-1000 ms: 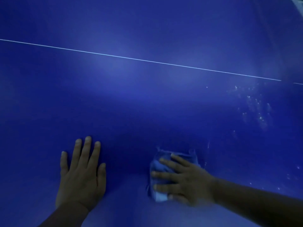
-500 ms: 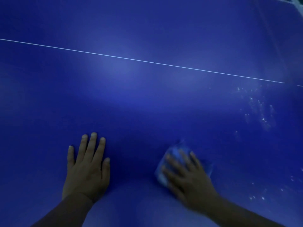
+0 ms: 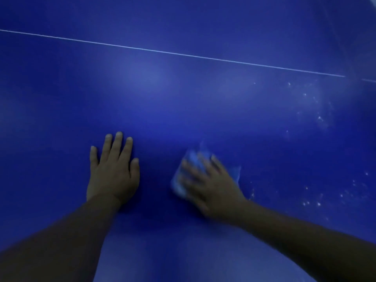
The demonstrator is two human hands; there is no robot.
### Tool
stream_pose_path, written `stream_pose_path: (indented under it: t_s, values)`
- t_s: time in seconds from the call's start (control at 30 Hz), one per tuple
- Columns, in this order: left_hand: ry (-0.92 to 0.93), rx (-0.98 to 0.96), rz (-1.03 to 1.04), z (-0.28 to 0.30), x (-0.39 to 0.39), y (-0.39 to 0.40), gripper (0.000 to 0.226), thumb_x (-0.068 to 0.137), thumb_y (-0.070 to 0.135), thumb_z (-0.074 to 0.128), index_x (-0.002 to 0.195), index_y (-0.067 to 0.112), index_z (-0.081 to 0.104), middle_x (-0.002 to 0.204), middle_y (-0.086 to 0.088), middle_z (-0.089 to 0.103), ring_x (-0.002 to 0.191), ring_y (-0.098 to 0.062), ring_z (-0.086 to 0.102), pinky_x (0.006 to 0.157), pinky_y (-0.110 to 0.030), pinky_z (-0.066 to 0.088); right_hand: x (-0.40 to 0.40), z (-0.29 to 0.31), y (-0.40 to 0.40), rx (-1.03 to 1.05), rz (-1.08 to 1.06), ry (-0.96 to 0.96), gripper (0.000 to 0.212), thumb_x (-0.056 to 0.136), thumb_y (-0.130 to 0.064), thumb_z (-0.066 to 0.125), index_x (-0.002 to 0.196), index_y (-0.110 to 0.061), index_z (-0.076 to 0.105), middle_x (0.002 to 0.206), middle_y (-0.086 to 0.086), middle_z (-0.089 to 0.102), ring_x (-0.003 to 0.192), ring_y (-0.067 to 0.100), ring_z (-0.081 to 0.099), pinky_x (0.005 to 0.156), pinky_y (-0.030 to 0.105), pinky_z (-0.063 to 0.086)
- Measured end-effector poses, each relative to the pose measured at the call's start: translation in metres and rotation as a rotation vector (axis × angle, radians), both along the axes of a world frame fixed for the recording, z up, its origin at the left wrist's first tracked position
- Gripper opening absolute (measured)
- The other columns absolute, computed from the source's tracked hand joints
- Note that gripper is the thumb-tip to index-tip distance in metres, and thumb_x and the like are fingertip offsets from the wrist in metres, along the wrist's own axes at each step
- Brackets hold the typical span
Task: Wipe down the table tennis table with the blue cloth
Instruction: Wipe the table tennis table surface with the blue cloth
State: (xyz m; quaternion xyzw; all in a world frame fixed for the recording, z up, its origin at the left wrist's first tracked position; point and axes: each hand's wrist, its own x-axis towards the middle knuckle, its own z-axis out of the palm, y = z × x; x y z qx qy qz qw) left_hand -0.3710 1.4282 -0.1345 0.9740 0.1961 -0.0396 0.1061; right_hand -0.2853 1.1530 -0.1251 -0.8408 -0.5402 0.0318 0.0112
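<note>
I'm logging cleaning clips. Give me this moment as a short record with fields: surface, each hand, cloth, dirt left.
surface: blue table tennis table with a thin white line
left hand: flat on the table, fingers straight
right hand: blurred, pressing on the blue cloth
cloth: bunched, mostly under the hand
dirt left: white specks to the right
</note>
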Motion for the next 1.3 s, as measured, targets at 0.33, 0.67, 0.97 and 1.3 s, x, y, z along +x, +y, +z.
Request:
stream_pose_path:
  t_s: [0.33,0.67,0.97,1.3]
  values:
    - [-0.044,-0.259,-0.070,0.014,-0.018,0.009,0.084,0.088,0.057,0.020,0.159,0.012,0.023,0.169,-0.007,0.009,0.156,-0.022,0.000,0.123,-0.046,-0.007,0.056,0.015,-0.043,-0.020,-0.354,-0.071,0.057,0.102,-0.049,0.021,0.156,-0.034,0.026,0.164,0.006,0.026,0.147,0.044,0.025,0.112,0.063,0.025]
    - [-0.140,-0.165,-0.262,0.010,-0.253,-0.028,0.063,0.103,0.043,0.027,0.149,0.004,0.043,0.162,-0.012,0.030,0.154,-0.027,0.017,0.123,-0.049,0.010,-0.201,0.010,-0.073,-0.058,0.084,0.097,0.044,0.105,-0.049,0.035,0.146,-0.037,0.045,0.161,-0.002,0.033,0.146,0.038,0.033,0.115,0.058,0.026]
    - [-0.022,-0.043,-0.222,0.002,-0.334,-0.006,0.066,0.103,0.047,0.018,0.154,0.009,0.035,0.165,-0.008,0.023,0.155,-0.026,0.012,0.122,-0.057,0.008,-0.183,0.010,0.009,0.068,-0.942,0.081,0.059,0.102,-0.050,0.016,0.157,-0.032,0.029,0.167,-0.001,0.017,0.151,0.040,0.015,0.119,0.059,0.017]
    - [-0.034,-0.049,-0.215,0.000,-0.336,-0.006,0.064,0.101,0.042,0.022,0.154,0.009,0.036,0.165,-0.009,0.023,0.155,-0.025,0.010,0.123,-0.056,0.006,-0.284,0.008,-0.100,-0.145,-0.869,0.103,0.059,0.102,-0.054,0.012,0.157,-0.035,0.010,0.167,-0.003,0.006,0.153,0.036,0.004,0.120,0.061,0.016]
